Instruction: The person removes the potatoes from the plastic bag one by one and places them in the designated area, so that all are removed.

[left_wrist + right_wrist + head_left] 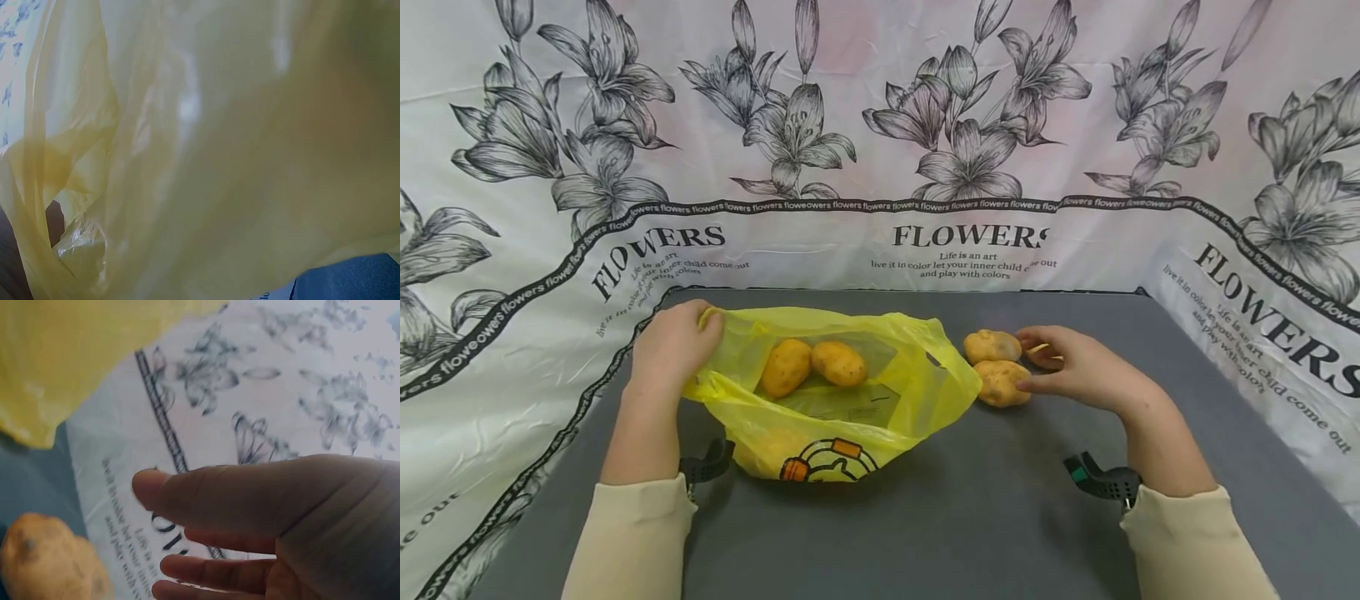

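My left hand (673, 346) grips the rim of a yellow plastic bag (936, 400) at its left side. The bag lies with its mouth spread, and two potatoes (787, 367) show inside. Just right of the bag, a pair of potatoes sits on the table, a rear potato (988, 344) and a front potato (1002, 386). Beside them is my right hand (1082, 367), thumb and fingers parted and holding nothing. In the right wrist view, a potato (44, 556) appears lower left, beyond the fingertips. Yellow plastic (206, 187) fills most of the left wrist view.
A dark grey table (940, 517) lies beneath everything. White cloth printed with black flowers and lettering (970, 237) stands up along its back and sides. Each wrist wears a black strap, one of them the right strap (1105, 482).
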The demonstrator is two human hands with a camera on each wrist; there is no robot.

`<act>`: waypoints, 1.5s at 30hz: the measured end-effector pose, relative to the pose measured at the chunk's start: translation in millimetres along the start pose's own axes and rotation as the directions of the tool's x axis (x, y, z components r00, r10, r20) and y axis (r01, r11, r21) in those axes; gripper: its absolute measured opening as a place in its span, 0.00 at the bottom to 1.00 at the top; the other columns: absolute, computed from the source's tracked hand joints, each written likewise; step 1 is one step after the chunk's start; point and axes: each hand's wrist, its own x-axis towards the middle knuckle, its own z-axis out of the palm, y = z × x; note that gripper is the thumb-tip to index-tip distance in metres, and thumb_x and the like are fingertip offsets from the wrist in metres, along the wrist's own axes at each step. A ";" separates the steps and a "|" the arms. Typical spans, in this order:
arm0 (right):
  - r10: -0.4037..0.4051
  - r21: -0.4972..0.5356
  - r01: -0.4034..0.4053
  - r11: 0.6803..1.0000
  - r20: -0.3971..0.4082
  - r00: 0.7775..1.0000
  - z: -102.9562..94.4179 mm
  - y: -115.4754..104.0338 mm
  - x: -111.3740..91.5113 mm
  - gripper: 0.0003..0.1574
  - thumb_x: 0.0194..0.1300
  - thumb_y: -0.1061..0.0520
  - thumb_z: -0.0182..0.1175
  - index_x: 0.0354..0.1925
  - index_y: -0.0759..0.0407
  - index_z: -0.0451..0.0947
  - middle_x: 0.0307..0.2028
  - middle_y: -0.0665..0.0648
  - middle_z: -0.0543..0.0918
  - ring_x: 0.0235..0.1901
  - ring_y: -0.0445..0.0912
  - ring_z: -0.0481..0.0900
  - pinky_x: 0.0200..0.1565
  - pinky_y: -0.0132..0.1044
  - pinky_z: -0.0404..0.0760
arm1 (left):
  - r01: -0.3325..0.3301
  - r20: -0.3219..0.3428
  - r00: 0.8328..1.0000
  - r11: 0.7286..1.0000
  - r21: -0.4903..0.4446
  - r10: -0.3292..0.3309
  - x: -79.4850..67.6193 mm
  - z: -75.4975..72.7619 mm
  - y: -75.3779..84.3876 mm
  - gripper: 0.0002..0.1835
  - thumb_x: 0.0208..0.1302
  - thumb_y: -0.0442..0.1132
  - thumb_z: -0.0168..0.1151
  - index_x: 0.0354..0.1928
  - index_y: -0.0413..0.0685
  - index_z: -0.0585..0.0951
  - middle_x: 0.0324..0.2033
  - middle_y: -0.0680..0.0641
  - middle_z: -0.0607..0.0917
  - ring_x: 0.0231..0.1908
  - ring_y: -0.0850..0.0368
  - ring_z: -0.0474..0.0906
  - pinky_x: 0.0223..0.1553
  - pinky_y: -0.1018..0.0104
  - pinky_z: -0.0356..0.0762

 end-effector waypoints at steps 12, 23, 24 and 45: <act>-0.144 0.063 0.153 0.986 -0.132 0.981 -1.7 -39.1 -18.3 0.32 0.73 0.51 0.65 0.70 0.57 0.70 0.64 0.58 0.77 0.63 0.56 0.75 0.61 0.47 0.77 | -0.005 -0.002 1.000 1.000 -0.003 0.005 -2.6 -4.8 5.1 0.25 0.79 0.49 0.45 0.63 0.38 0.77 0.57 0.32 0.82 0.54 0.31 0.77 0.52 0.35 0.73; -0.270 0.114 0.303 0.946 -0.239 0.933 4.2 -58.1 -29.3 0.26 0.74 0.59 0.63 0.67 0.57 0.73 0.61 0.55 0.79 0.58 0.42 0.79 0.53 0.25 0.77 | -0.002 0.005 1.000 1.000 0.000 0.002 -1.8 -5.3 4.8 0.25 0.79 0.49 0.45 0.63 0.38 0.78 0.56 0.32 0.82 0.53 0.31 0.78 0.52 0.35 0.74; -0.282 0.122 0.317 0.941 -0.241 0.929 5.1 -59.4 -29.5 0.26 0.74 0.60 0.63 0.67 0.58 0.73 0.60 0.54 0.79 0.58 0.42 0.79 0.53 0.26 0.78 | -0.002 0.005 1.000 1.000 0.000 0.002 -2.0 -5.4 4.8 0.25 0.79 0.49 0.45 0.63 0.38 0.78 0.56 0.32 0.82 0.53 0.31 0.78 0.51 0.35 0.74; -0.457 0.190 0.507 0.841 -0.254 0.852 28.7 -83.2 -26.8 0.25 0.67 0.71 0.65 0.61 0.60 0.77 0.55 0.55 0.82 0.56 0.47 0.82 0.56 0.34 0.79 | 0.002 0.015 1.000 1.000 -0.001 -0.002 -5.9 -9.3 6.5 0.25 0.78 0.50 0.45 0.63 0.39 0.78 0.57 0.32 0.82 0.54 0.32 0.77 0.52 0.35 0.74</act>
